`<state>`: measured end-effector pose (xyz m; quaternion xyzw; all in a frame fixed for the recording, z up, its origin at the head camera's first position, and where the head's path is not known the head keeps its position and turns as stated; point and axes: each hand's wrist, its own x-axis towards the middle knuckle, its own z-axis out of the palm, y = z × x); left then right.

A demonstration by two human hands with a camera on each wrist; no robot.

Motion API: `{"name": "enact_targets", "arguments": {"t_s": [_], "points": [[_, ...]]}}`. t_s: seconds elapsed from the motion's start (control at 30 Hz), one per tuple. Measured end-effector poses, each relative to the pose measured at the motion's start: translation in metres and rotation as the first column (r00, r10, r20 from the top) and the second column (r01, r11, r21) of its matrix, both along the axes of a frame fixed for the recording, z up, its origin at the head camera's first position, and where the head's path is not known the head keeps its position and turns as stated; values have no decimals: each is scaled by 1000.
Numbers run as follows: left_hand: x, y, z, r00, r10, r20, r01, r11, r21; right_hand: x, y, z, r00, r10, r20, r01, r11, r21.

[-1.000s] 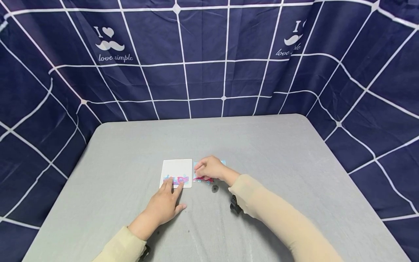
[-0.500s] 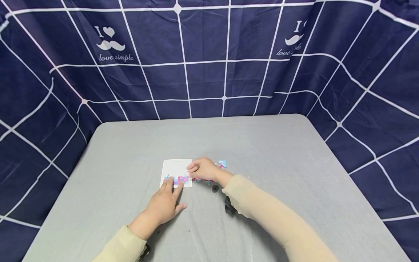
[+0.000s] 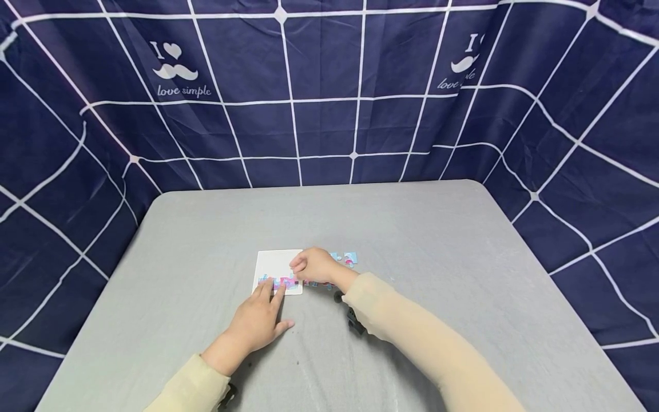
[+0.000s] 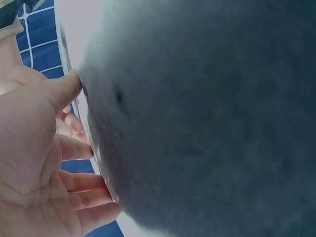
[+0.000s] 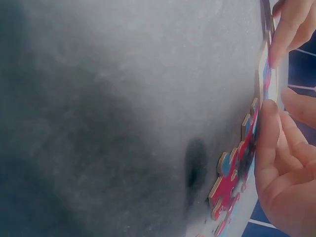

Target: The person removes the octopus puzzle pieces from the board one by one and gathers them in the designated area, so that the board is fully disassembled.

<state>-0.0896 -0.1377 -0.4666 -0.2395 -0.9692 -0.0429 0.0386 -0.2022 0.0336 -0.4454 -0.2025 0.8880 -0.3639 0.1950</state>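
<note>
"What's behind it all?"

"A navy curtain [image 3: 324,126] with white lines, hanging round a grey tabletop [image 3: 412,229]."

"And the hands?"

"The left hand [image 3: 254,320] has its fingers straight and spread apart. The right hand [image 3: 316,266] has its fingers curled, and I can't tell from here whether they pinch anything."

"Over what?"

"A white board [image 3: 273,262], flat on the tabletop; the right hand is at its right edge."

"Where are the puzzle pieces [image 3: 289,280]?"

"Some sit in a row along the board's near side, the left fingertips touching them. More pieces [image 5: 227,190], red and blue, lie just right of the board, partly hidden by the right hand."
</note>
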Motion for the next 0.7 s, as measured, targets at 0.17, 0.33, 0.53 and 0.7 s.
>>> {"name": "enact_targets", "arguments": {"t_s": [0.17,0.33,0.53,0.7], "points": [[-2,0,-1,1000,5,15,-6,1000,20,0,-2,3,999,-13,41,13,1000,0],[-3,-2,-3,999,14,37,-15,1000,25,-1,-3,4,997,-25,66,25,1000,7],[-2,-2,-1,999,19,44,-20,1000,22,-2,-6,5,999,-4,39,1,998,58],[-1,-1,0,998,22,53,-23,1000,19,-1,-9,8,999,32,-5,-31,989,146]]}}
